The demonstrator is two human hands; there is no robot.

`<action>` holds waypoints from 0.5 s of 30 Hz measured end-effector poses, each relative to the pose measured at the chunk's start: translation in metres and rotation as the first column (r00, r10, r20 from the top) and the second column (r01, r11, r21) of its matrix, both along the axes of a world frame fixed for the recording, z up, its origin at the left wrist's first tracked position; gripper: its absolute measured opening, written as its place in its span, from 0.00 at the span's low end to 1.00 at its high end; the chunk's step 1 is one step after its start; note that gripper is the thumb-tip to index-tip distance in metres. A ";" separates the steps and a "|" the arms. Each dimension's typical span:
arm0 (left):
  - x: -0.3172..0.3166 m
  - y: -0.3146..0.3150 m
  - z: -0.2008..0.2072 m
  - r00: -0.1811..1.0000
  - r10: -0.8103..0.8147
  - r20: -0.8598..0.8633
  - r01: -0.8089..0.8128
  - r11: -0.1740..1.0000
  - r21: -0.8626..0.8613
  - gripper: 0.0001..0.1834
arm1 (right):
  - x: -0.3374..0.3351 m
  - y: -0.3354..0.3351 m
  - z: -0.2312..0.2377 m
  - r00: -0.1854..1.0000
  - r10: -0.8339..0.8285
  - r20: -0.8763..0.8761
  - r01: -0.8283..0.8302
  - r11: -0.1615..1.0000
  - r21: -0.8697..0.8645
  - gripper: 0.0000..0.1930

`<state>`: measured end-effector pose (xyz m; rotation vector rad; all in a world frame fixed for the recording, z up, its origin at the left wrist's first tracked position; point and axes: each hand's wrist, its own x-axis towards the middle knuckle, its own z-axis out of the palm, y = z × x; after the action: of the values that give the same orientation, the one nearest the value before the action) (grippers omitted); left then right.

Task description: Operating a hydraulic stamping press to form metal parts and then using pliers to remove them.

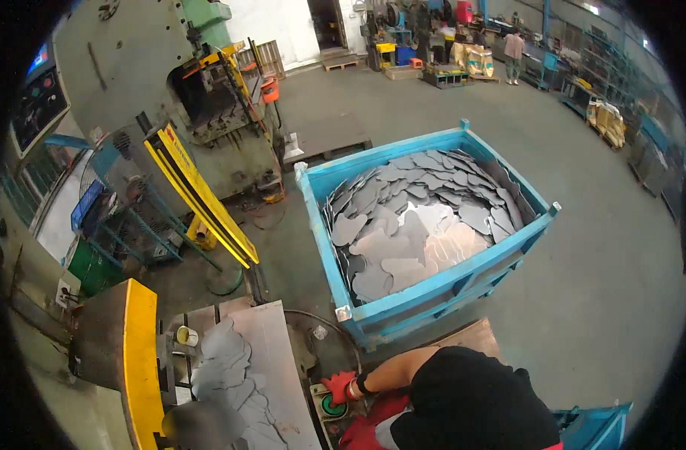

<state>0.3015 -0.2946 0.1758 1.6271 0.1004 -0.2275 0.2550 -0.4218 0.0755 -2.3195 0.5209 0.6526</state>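
My right hand (338, 387) wears a red glove and rests at the edge of a round green button (333, 406) on a small control box. Its fingers look spread rather than wrapped round anything. A black band circles the wrist, and the bare forearm runs back to a black sleeve (470, 401). My left hand cannot be made out. Some red fabric (369, 431) shows below the right forearm. Left of the control box, flat grey metal pieces (234, 375) lie overlapped on a pale sheet-covered table (272, 330). A blurred patch hides part of them at the lower edge.
A blue metal bin (425, 296) full of flat grey cut pieces (410, 232) stands ahead. A large press (133, 67) rises at the left, with yellow guard posts (200, 195) before it. A small cup (185, 335) stands beside the table. Far off, a person (514, 56) stands near workbenches.
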 end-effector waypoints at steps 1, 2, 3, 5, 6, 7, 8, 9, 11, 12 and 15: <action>-0.001 0.000 0.001 1.000 0.004 -0.001 -0.004 1.000 -0.002 0.20 | -0.001 0.001 0.005 1.000 0.006 0.007 -0.006 1.000 -0.024 0.47; -0.001 0.000 0.003 1.000 0.009 -0.003 -0.009 1.000 -0.005 0.20 | -0.003 0.001 0.010 1.000 0.006 0.014 -0.006 0.999 -0.046 0.46; -0.002 0.000 0.006 1.000 0.018 -0.003 -0.018 1.000 -0.007 0.20 | -0.003 0.002 0.008 1.000 0.000 0.028 0.002 0.999 -0.051 0.47; -0.005 0.008 0.008 0.998 0.055 -0.007 -0.056 0.998 -0.015 0.20 | -0.001 0.006 0.001 0.999 0.003 0.054 0.000 0.998 -0.058 0.49; -0.006 0.015 0.007 0.997 0.081 -0.007 -0.081 0.997 -0.017 0.19 | 0.000 0.006 -0.002 0.998 -0.001 0.063 0.004 0.999 -0.050 0.49; -0.006 0.022 0.010 0.993 0.116 -0.008 -0.116 0.993 -0.023 0.19 | 0.002 0.003 -0.005 0.997 0.003 0.073 0.000 0.999 -0.041 0.48; -0.009 0.032 0.009 0.989 0.149 -0.013 -0.149 0.988 -0.030 0.19 | 0.003 0.003 -0.010 0.997 0.019 0.077 -0.017 1.000 -0.025 0.48; -0.014 0.045 0.011 0.981 0.195 -0.015 -0.196 0.980 -0.037 0.19 | 0.005 0.001 -0.020 0.995 0.016 0.103 -0.014 1.000 -0.022 0.43; -0.033 0.083 0.009 0.940 0.340 -0.027 -0.341 0.939 -0.045 0.19 | 0.001 -0.004 -0.024 0.986 0.085 0.145 -0.094 0.994 0.057 0.38; -0.045 0.101 0.012 0.913 0.407 -0.030 -0.408 0.912 -0.051 0.19 | 0.006 -0.008 -0.020 0.991 0.116 -0.060 -0.110 0.990 0.093 0.38; -0.099 0.154 0.019 0.781 0.622 -0.045 -0.624 0.779 -0.064 0.19 | 0.004 -0.012 -0.007 0.864 0.174 0.472 -0.310 0.923 0.229 0.35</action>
<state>0.2024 -0.1403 0.1947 1.4290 0.6344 0.2668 0.2593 -0.4340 0.0689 -2.1595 -0.0875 0.2659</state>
